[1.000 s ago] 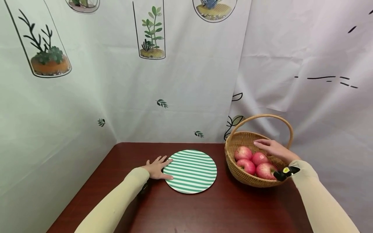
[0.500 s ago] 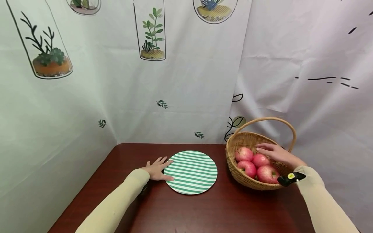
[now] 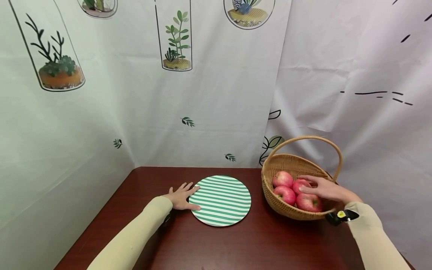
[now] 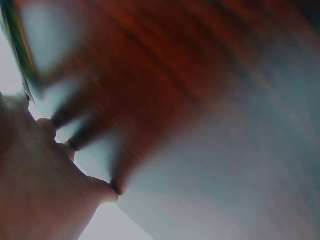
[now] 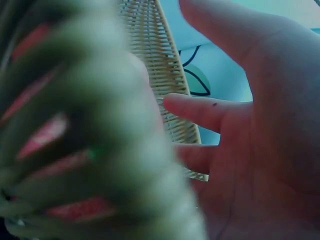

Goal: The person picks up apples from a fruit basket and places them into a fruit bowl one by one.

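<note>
In the head view a flat, round green-and-white striped disc [image 3: 220,201] lies on the table. My left hand [image 3: 179,197] rests at its left edge, fingers spread, thumb and a finger over the rim. To the right, a wicker basket [image 3: 280,210] with a tall handle holds several red apples. My right hand [image 3: 325,188] reaches inside over the basket's right side. Its fingers and thumb are spread about the rear right apple [image 3: 299,186], close to or touching it; I cannot tell which. In the right wrist view, the blurred basket weave hides most of the apples.
Other apples [image 3: 282,179] lie close around that one. The dark red wooden table [image 3: 216,247] reaches back to a white curtain [image 3: 219,93] with printed plants. A light curtain also hangs along the left side. The basket handle [image 3: 308,137] arches behind the right hand.
My right hand has lowered from above the apples toward the rear right one. Its thumb now lies in front of that apple. The left hand and the striped disc stay in place.
</note>
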Motion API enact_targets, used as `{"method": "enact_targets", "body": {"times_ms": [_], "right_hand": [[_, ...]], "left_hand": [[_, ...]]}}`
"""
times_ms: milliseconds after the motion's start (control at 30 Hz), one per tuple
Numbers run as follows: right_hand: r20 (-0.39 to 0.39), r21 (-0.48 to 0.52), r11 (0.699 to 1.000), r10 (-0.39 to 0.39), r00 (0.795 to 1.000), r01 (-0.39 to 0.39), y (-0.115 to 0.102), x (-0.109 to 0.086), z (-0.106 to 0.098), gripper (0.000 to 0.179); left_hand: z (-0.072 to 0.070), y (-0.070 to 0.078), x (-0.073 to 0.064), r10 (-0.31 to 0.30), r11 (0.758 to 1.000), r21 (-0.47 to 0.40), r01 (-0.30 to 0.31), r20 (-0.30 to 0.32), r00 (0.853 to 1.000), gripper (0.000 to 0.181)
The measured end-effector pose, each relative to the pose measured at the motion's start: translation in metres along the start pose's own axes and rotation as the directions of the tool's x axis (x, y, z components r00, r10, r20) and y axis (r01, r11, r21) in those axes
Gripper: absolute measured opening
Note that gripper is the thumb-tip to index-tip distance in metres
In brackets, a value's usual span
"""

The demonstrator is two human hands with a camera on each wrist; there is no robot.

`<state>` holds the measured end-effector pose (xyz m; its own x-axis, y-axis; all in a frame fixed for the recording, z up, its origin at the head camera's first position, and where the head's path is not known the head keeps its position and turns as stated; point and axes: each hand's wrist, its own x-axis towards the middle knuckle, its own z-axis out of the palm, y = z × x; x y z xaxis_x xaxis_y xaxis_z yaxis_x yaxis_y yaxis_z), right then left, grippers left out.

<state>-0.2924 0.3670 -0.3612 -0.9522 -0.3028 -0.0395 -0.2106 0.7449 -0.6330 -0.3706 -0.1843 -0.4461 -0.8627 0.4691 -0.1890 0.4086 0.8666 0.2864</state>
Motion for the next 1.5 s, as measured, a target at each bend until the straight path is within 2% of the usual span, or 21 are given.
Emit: {"method": "enact_targets", "body": {"times_ms": [267,500,667,867,1133,1500], "right_hand": [[-0.075,-0.051,0.998,-0.040,0.996,0.036,0.008,-0.001,0.011,0.074],[-0.179,-0.154,0.983,-0.127,0.976,0.100,0.015,-0.009,0.016,0.073],[-0.215,-0.208,0.972,-0.158,0.964,0.113,0.011,-0.013,0.014,0.076],[-0.215,-0.229,0.963,-0.193,0.957,0.143,0.005,-0.016,0.014,0.079],[-0.190,-0.288,0.956,-0.117,0.975,0.059,0.004,-0.022,0.021,0.090],[-0.223,-0.318,0.946,-0.135,0.965,0.059,0.001,-0.028,0.025,0.091]], "left_hand": [[-0.001,0.002,0.001,0.007,1.000,-0.008,-0.007,-0.006,1.000,0.097],[0.003,0.000,0.005,0.019,1.000,-0.021,-0.019,-0.010,1.000,0.102],[0.001,0.001,0.003,0.011,1.000,-0.010,-0.011,-0.013,1.000,0.099],[0.000,0.003,0.000,-0.006,1.000,-0.008,0.006,-0.016,1.000,0.096],[0.001,0.004,-0.002,-0.009,1.000,-0.008,0.009,-0.016,1.000,0.094],[0.001,0.003,0.000,-0.009,1.000,-0.004,0.009,-0.015,1.000,0.096]]}}
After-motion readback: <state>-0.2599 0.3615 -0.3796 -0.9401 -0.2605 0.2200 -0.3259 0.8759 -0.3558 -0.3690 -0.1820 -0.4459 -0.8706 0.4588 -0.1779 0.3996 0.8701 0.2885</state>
